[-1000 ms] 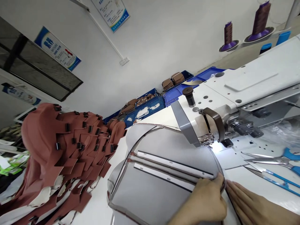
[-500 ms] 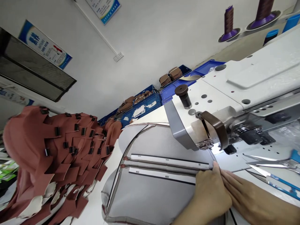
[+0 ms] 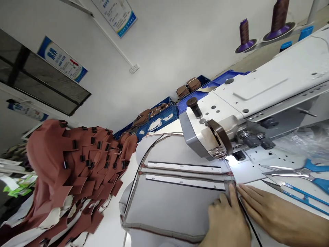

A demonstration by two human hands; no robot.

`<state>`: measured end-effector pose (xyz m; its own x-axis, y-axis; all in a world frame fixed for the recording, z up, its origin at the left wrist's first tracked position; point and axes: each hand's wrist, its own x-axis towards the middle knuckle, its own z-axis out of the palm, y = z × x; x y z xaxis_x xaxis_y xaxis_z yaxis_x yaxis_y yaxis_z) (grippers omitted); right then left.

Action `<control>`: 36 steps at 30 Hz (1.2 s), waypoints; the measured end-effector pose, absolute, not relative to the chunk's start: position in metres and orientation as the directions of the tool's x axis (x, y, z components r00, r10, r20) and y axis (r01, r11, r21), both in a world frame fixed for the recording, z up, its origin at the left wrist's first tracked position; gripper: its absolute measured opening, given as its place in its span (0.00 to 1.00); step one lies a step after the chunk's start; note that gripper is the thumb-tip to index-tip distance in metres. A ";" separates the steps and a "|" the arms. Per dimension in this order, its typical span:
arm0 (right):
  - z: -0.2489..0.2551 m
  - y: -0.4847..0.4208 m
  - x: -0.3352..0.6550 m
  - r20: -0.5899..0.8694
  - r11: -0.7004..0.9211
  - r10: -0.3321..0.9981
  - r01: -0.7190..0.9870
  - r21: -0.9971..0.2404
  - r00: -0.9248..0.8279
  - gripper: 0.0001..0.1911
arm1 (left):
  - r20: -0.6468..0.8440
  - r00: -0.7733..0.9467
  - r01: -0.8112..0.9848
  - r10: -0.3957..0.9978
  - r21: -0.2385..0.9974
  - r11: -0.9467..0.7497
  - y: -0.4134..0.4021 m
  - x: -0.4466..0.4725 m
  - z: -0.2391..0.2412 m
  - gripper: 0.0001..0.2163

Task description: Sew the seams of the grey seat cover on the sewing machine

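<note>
A grey padded fabric cover piece [image 3: 169, 206] lies on the white sewing table, its right edge running up to the needle area of the sewing machine [image 3: 216, 137]. Two white strips [image 3: 183, 166] with black edging cross it, and a narrow seam band passes between them. My left hand [image 3: 227, 219] grips the cover near its right edge, with the index finger stretched along the seam and the other fingers curled. My right hand [image 3: 272, 209] lies with fingers straight and flat beside that edge, fingertips at the seam. A thin black cord [image 3: 250, 223] runs between the hands.
Blue-handled scissors [image 3: 303, 173] and blue thread snips [image 3: 300, 195] lie on the right. Clipped reddish-brown pieces [image 3: 84, 171] are heaped at the left. Blue crates [image 3: 164, 116] with brown pieces stand behind. Purple-based thread spools [image 3: 245, 36] are at the upper right.
The cover's right edge has advanced toward the needle area. My left hand has shifted down along the edge, its index finger now stretched out. My right hand has moved slightly apart from it. The view has shifted.
</note>
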<state>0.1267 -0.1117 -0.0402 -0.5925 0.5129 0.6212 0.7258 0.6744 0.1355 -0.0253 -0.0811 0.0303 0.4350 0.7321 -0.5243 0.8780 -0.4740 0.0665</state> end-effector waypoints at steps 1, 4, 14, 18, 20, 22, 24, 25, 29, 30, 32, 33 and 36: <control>-0.040 -0.117 0.123 0.633 0.667 0.520 0.736 0.119 -0.573 0.19 | -0.537 0.460 0.862 0.707 0.081 -0.500 -0.083 -0.028 0.030 0.37; -0.042 -0.130 0.110 0.662 0.654 0.535 0.753 0.069 -0.525 0.18 | -0.540 0.576 0.799 0.613 0.214 -0.562 -0.076 -0.030 0.034 0.36; -0.034 -0.120 0.110 0.627 0.667 0.492 0.725 0.174 -0.603 0.16 | -0.586 0.574 0.813 0.572 0.330 -0.479 -0.052 -0.013 0.050 0.34; -0.040 -0.107 0.110 0.655 0.662 0.524 0.745 0.089 -0.544 0.15 | -0.569 0.576 0.816 0.587 0.360 -0.452 -0.039 -0.011 0.045 0.30; -0.045 -0.101 0.110 0.675 0.644 0.538 0.763 0.057 -0.504 0.14 | -0.547 0.577 0.816 0.606 0.363 -0.450 -0.031 -0.010 0.043 0.29; -0.050 -0.094 0.109 0.691 0.619 0.543 0.783 0.054 -0.477 0.14 | -0.521 0.587 0.810 0.620 0.373 -0.452 -0.022 -0.009 0.041 0.27; -0.056 -0.088 0.109 0.700 0.598 0.549 0.800 0.052 -0.456 0.15 | -0.503 0.595 0.804 0.627 0.373 -0.464 -0.013 -0.007 0.039 0.25; -0.060 -0.086 0.109 0.702 0.597 0.550 0.801 0.048 -0.452 0.15 | -0.499 0.594 0.805 0.631 0.360 -0.472 -0.009 -0.005 0.038 0.23; -0.067 -0.080 0.116 0.718 0.634 0.547 0.773 -0.020 -0.430 0.15 | -0.475 0.570 0.818 0.670 0.254 -0.516 -0.012 0.005 0.035 0.20; -0.065 -0.081 0.118 0.721 0.646 0.549 0.762 -0.044 -0.424 0.16 | -0.468 0.562 0.822 0.683 0.223 -0.524 -0.020 0.006 0.035 0.20; -0.057 -0.087 0.123 0.718 0.677 0.541 0.734 -0.061 -0.439 0.18 | -0.430 0.535 0.836 0.727 0.150 -0.527 -0.040 0.006 0.034 0.19; -0.052 -0.092 0.124 0.700 0.694 0.536 0.718 -0.048 -0.472 0.18 | -0.394 0.524 0.843 0.755 0.114 -0.526 -0.052 0.003 0.032 0.19; -0.040 -0.113 0.119 0.657 0.705 0.520 0.708 0.030 -0.546 0.18 | -0.252 0.490 0.867 0.835 0.040 -0.497 -0.082 -0.010 0.025 0.21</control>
<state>0.1190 -0.1131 -0.0400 -0.5461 0.5204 0.6565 0.7083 0.7052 0.0301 -0.0101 -0.0817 0.0252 0.4897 0.8347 -0.2519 0.8670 -0.4967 0.0398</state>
